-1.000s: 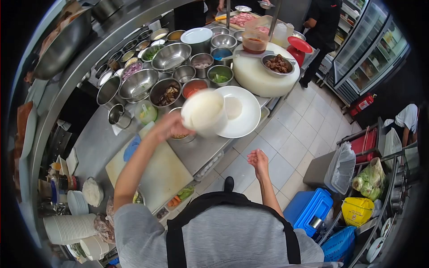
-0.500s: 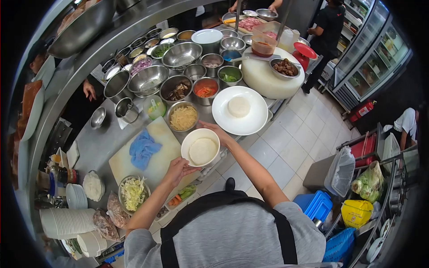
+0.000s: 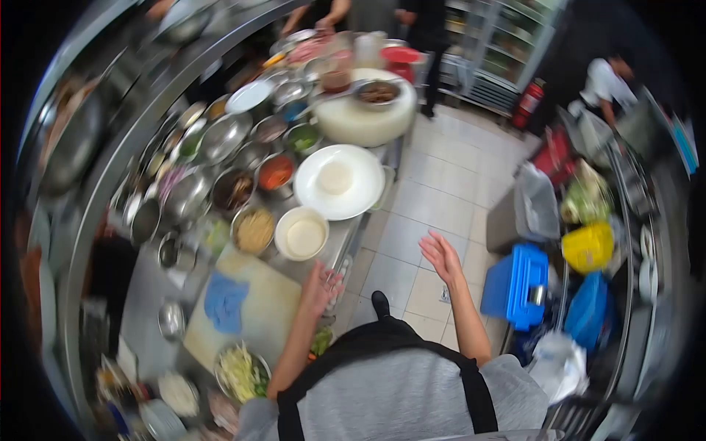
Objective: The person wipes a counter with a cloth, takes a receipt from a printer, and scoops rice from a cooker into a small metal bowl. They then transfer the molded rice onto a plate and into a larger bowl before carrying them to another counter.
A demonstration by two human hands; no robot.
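A white bowl [image 3: 301, 234] with a pale round mass inside stands at the counter's edge, beside the bowl of yellow shreds [image 3: 254, 229]. Just below it is my left hand [image 3: 321, 288], empty, its fingers apart and not gripping the bowl. Out over the floor, away from the counter, my right hand [image 3: 441, 257] is open with fingers spread and nothing in it. Behind the white bowl lies a wide white plate [image 3: 353, 202] with a pale round mound [image 3: 336, 178] at its middle. A cutting board [image 3: 272, 298] with a crumpled blue cloth [image 3: 225, 301] lies left of my left hand.
Steel bowls of ingredients crowd the counter, with shredded cabbage [image 3: 243, 373] near me. A thick round block [image 3: 360, 125] holds a bowl of brown pieces [image 3: 379, 91]. At right are a grey bin [image 3: 515, 209], a blue box [image 3: 516, 283] and a shelf. Other people stand farther off.
Both hands have let go of the white bowl, which now rests on the counter. My right hand has swung right over the floor. The view has turned to the right.
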